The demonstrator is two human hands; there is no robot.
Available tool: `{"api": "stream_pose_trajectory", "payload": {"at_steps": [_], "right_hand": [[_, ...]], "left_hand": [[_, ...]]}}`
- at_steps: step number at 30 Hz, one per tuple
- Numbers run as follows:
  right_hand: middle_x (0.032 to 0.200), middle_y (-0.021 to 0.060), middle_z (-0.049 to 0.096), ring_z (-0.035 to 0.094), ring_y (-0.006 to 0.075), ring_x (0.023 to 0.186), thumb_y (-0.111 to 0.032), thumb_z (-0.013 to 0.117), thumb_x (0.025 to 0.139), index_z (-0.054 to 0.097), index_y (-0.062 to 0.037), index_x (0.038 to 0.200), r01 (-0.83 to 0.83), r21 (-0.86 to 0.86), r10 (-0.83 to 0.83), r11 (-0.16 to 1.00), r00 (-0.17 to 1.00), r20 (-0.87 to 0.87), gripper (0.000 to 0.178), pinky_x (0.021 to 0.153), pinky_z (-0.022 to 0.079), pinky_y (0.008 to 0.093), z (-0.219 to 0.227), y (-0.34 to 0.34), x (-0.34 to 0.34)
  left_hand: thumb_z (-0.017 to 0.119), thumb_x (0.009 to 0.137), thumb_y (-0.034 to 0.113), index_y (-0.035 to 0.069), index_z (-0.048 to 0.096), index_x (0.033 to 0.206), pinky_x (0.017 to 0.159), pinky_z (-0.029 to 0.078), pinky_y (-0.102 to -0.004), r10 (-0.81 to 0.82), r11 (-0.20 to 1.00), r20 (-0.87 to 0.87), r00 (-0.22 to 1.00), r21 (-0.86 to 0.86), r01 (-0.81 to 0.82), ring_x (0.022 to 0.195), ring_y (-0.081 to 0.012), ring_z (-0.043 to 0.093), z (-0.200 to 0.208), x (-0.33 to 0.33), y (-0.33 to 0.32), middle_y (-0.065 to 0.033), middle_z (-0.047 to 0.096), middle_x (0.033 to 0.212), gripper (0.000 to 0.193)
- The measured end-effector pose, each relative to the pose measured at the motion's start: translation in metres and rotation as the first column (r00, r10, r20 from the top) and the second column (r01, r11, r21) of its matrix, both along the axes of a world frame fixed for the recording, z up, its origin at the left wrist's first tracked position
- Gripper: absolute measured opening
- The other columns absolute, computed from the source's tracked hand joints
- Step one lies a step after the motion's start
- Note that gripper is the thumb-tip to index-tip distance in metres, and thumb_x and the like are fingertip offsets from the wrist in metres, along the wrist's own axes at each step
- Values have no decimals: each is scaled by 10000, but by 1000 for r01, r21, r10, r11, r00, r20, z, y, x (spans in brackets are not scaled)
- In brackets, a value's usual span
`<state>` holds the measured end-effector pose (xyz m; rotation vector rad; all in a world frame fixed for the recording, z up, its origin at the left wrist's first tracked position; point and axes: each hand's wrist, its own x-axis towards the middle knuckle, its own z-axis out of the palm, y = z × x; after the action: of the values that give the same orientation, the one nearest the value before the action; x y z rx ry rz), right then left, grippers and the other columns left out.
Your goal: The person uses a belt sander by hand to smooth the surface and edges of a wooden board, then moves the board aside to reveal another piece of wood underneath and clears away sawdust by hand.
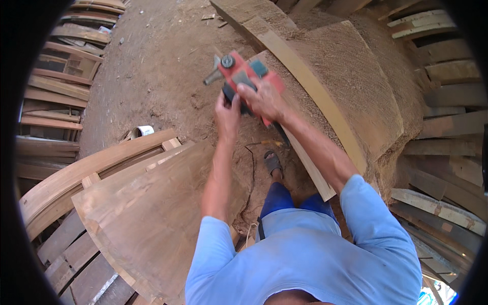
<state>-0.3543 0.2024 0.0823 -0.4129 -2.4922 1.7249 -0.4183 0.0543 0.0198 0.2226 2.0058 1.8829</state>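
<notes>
A red electric hand planer [274, 81] with a black knob, a grey metal piece and a green patch is held out ahead of me. My right hand [263, 100] is wrapped round its body, thumb pointing forward. My left hand [227, 116] is closed at a black part on its near left side; the exact finger hold is partly blurred. A narrow, pale wooden strip [308, 165] runs from beneath the planer toward my legs. Beside it on the right lies a long curved board [317, 94]. Whether the planer touches the wood cannot be made out.
A sawdust-covered work surface [351, 66] spreads to the right. At left stand a flat wooden panel [152, 213] and a curved wooden frame [101, 165], with a white container [145, 130] behind. Stacked planks line both sides. A dark cord [251, 175] trails over the dusty floor near my sandalled foot [273, 161].
</notes>
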Motion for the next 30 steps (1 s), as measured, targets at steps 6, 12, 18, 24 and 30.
{"api": "stream_pose_trajectory", "payload": {"at_steps": [6, 12, 18, 24, 30], "right_hand": [[831, 215, 659, 684, 302, 800, -534, 615, 948, 658, 36, 1011, -8, -248, 6, 969, 1000, -9, 576, 719, 524, 446, -3, -46, 150], [739, 207, 657, 680, 242, 698, -568, 642, 945, 652, 70, 995, 11, -307, 30, 952, 991, 131, 640, 652, 525, 400, -8, -92, 277], [780, 227, 673, 692, 332, 756, -549, 641, 939, 646, 71, 1065, 103, -265, -51, 959, 979, 196, 633, 692, 517, 454, -11, -116, 389], [897, 252, 691, 692, 395, 872, -545, 648, 928, 647, 74, 1113, 154, -251, -29, 956, 898, 439, 647, 772, 513, 493, -19, -134, 465], [1015, 274, 692, 681, 404, 1017, -586, 607, 935, 646, 83, 1122, 315, -111, -209, 942, 815, 541, 696, 863, 512, 496, -49, -149, 503]], "left_hand": [[583, 1033, 113, -81, 463, 1428, 1000, 507, -334, 4, 1000, 82, 997, -17, -2, 1166, -199, 633, -2, 169, -63, -159, 634, 1297, 456], [583, 1042, 175, -66, 532, 1380, 965, 505, -322, 17, 981, 218, 976, -190, 25, 1100, -167, 627, -8, 282, -132, -115, 651, 1246, 418], [499, 1060, 431, -14, 569, 1311, 980, 423, -304, 170, 959, 86, 982, -242, -145, 1061, -159, 541, -33, 268, -144, -50, 588, 1119, 515], [370, 1035, 613, 10, 311, 1572, 1204, 255, -468, 294, 952, 296, 909, -170, -253, 1458, -341, 369, -113, 201, -73, -228, 316, 1621, 810], [406, 1006, 645, 21, 171, 1611, 1236, 229, -511, 171, 983, 519, 838, -148, -109, 1517, -360, 288, -66, 258, 97, -206, 187, 1682, 900]]}}
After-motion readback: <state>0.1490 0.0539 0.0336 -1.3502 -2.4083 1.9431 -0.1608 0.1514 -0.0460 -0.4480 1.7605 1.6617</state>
